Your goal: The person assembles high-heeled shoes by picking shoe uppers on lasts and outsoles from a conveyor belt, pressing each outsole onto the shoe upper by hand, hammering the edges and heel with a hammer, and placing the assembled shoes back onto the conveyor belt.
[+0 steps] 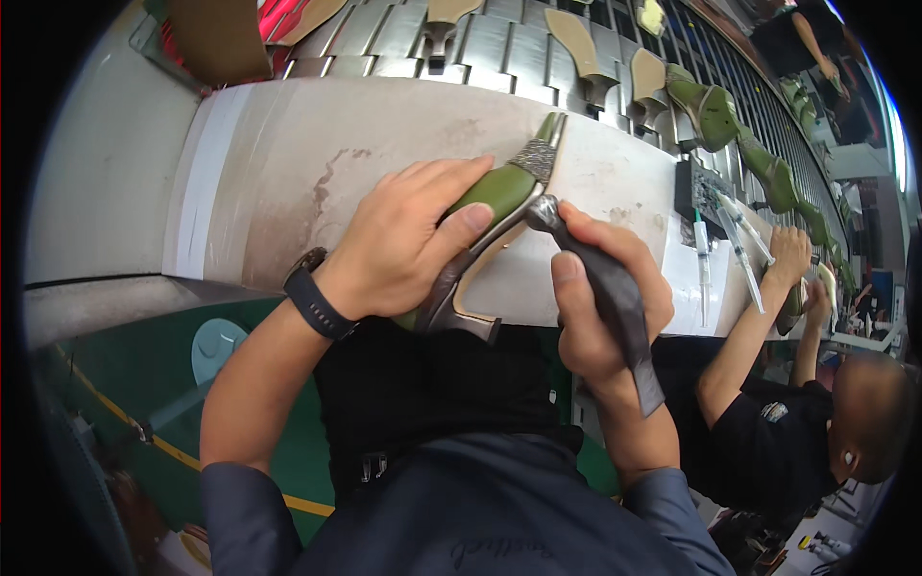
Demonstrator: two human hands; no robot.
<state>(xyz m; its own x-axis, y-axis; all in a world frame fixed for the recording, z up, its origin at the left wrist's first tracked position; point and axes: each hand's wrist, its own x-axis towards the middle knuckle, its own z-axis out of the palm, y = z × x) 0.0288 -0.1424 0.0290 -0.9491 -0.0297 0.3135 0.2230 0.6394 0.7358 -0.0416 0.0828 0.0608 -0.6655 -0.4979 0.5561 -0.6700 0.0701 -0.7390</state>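
Observation:
My left hand (pixel 399 235), with a dark watch band on its wrist, is closed round a green high-heeled shoe (pixel 501 190). The shoe lies on its side at the worktable's front edge, toe pointing away and heel toward me. A textured grey band crosses its front, and a dark edge runs along the sole. In my right hand (pixel 615 288) is a dark hammer (pixel 615 307). Its rounded metal head is right beside the sole's edge near the middle of the shoe; whether they touch, I cannot tell.
Behind the pale worktable (pixel 288 182) runs a slatted metal conveyor (pixel 384 38) carrying tan soles (pixel 573 43) and green shoes (pixel 711 110). Several syringes (pixel 738 245) stick out of a dark block (pixel 687 197) at right. A co-worker (pixel 768 422) works close on my right.

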